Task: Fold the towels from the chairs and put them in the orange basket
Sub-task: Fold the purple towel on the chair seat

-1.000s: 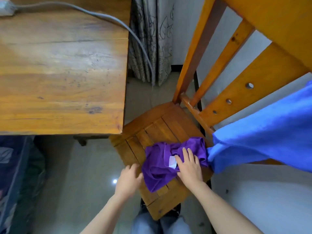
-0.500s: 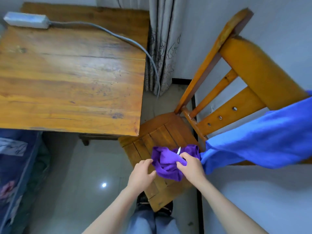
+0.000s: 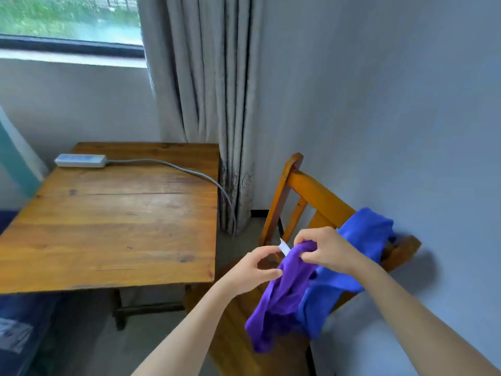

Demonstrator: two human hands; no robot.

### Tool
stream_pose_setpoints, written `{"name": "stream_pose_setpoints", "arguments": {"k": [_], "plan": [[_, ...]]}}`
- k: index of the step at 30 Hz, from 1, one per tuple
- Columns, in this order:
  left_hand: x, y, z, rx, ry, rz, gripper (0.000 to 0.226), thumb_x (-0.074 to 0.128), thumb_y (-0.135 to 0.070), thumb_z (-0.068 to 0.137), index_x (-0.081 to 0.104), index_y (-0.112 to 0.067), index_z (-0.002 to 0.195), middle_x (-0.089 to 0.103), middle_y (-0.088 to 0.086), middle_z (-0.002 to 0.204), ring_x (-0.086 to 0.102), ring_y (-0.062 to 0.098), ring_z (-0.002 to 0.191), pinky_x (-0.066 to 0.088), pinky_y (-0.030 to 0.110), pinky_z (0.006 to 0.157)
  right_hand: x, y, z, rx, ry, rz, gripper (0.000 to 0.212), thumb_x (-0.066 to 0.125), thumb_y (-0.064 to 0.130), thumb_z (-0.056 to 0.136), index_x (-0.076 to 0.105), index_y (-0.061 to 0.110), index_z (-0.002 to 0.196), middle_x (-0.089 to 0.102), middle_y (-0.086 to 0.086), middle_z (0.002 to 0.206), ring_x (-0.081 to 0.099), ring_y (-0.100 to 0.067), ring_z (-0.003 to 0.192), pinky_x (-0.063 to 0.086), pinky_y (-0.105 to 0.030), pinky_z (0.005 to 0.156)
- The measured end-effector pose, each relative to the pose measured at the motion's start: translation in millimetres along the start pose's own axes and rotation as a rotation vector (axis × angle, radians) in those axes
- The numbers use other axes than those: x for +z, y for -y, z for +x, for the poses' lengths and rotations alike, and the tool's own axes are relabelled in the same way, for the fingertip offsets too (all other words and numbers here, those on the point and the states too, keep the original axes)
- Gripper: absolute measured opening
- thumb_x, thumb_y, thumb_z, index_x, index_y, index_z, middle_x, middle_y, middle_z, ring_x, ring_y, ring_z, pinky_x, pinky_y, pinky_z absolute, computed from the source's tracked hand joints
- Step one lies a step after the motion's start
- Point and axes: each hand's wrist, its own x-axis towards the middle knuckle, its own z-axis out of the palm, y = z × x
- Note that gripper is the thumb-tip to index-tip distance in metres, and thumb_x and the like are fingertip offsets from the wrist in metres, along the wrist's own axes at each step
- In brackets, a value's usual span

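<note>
Above the chair (image 3: 303, 183), both hands (left (image 3: 250, 270), right (image 3: 324, 249)) now pinch the purple towel (image 3: 282, 302), lifted off the seat moments ago, ready for folding.

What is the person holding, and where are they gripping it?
The purple towel, pinched along its top edge by both the right hand and left hand.

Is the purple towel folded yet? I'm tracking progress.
Not folded: the purple towel hangs bunched and crumpled from the left hand and right hand.
</note>
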Motion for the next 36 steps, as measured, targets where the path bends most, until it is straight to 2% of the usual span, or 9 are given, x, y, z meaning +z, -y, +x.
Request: {"name": "stream_pose_setpoints", "arguments": {"k": [5,9,11,17,21,24,27,32,36], "plan": [[-18.4,-52.5,-1.1,0.2,-0.019,-0.081,0.023,0.059,-0.015,0.088,0.06,-0.022,0.11,0.062,-0.004,0.113,0.057,0.014,0.109,0.048,0.033,0.096,-52.1,29.1,-17.1,-0.108,-0.227,0.034,0.025,0.061,-0.001,0.074,0.059,0.024,0.073,0.062,0.007,0.071,0.056,-0.01,0.072,0.045,-0.024,0.067],[-18.2,-76.4,-0.5,0.244,-0.097,-0.151,0.015,0.059,-0.009,0.087,0.061,-0.023,0.085,0.066,0.001,0.09,0.064,0.017,0.088,0.054,0.041,0.088,-86.6,48.6,-29.5,-0.163,-0.384,0.08,0.026,0.061,-0.006,0.071,0.062,0.02,0.073,0.061,0.012,0.066,0.053,0.002,0.062,0.04,-0.012,0.058],[-14.4,-84.3,-1.0,0.265,-0.082,-0.167,0.01,0.061,-0.012,0.084,0.062,-0.019,0.092,0.067,0.007,0.098,0.065,0.022,0.093,0.054,0.043,0.088,-102.2,55.1,-37.8,-0.187,-0.458,0.112,0.026,0.062,-0.007,0.073,0.063,0.019,0.073,0.06,0.012,0.067,0.053,0.005,0.06,0.041,-0.009,0.058],[-8.2,-108.8,-8.1,0.311,-0.091,-0.163,0.063,0.062,-0.018,0.087,0.03,-0.029,0.14,0.047,-0.001,0.127,0.053,0.015,0.109,0.053,0.035,0.09,-135.5,62.6,-50.4,-0.253,-0.662,0.251,0.034,0.064,-0.006,0.075,0.06,0.027,0.068,0.062,0.009,0.069,0.055,0.007,0.059,0.045,-0.008,0.056],[-19.6,-135.8,-10.8,0.413,-0.172,-0.26,0.055,0.067,-0.038,0.078,0.041,-0.043,0.125,0.044,-0.001,0.135,0.048,0.02,0.122,0.049,0.044,0.097,-143.3,66.7,-55.0,-0.262,-0.586,0.246,0.031,0.063,-0.006,0.076,0.061,0.024,0.07,0.062,0.006,0.07,0.056,0.007,0.059,0.046,-0.009,0.057],[-24.1,-151.2,-12.5,0.431,-0.163,-0.259,0.023,0.067,-0.023,0.078,0.058,-0.02,0.099,0.062,0.015,0.109,0.061,0.03,0.101,0.052,0.049,0.088,-143.4,69.1,-55.8,-0.257,-0.509,0.195,0.029,0.063,-0.006,0.077,0.061,0.022,0.071,0.061,0.004,0.068,0.055,0.004,0.058,0.046,-0.01,0.056],[-21.4,-155.3,-13.7,0.409,-0.323,-0.346,0.018,0.062,-0.022,0.067,0.05,-0.014,0.079,0.06,0.015,0.084,0.057,0.028,0.078,0.049,0.043,0.072,-143.7,67.9,-55.2,-0.238,-0.505,0.239,0.027,0.06,-0.008,0.076,0.061,0.019,0.071,0.06,0.002,0.066,0.053,0.0,0.056,0.045,-0.01,0.055],[-17.2,-167.0,-25.3,0.502,-0.21,-0.519,0.019,0.063,-0.007,0.085,0.056,-0.017,0.099,0.069,0.003,0.092,0.067,0.019,0.085,0.057,0.033,0.078,-138.3,73.6,-52.2,-0.184,-0.402,0.213,0.019,0.059,-0.003,0.077,0.062,0.015,0.074,0.061,0.001,0.067,0.053,-0.002,0.057,0.044,-0.01,0.052],[-19.7,-168.3,-29.3,0.437,-0.275,-0.621,0.011,0.061,-0.002,0.084,0.061,-0.013,0.087,0.068,0.007,0.083,0.066,0.017,0.073,0.055,0.026,0.066,-138.0,74.2,-53.4,-0.18,-0.367,0.219,0.017,0.059,-0.002,0.078,0.064,0.014,0.075,0.061,0.0,0.067,0.054,-0.005,0.06,0.044,-0.01,0.053]]}}
